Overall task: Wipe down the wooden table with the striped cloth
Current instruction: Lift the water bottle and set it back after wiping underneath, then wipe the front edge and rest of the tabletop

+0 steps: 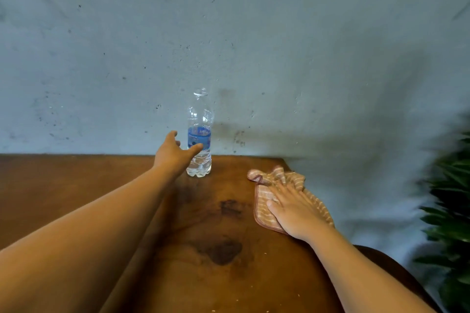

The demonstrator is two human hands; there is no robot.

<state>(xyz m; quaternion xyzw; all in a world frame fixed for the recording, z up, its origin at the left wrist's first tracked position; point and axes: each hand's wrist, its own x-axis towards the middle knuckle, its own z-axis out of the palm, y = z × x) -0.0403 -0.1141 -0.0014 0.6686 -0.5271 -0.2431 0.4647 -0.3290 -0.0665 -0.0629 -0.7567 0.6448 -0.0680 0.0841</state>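
On dark-stained wooden table (76, 198), flat right hand (292, 208) atop rumpled striped cloth (264, 211).

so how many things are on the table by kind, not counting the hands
clear plastic water bottle: 1
striped cloth: 1
total: 2, both on the wooden table

Bottle (199, 140) left of cloth (269, 201) on table (76, 185).
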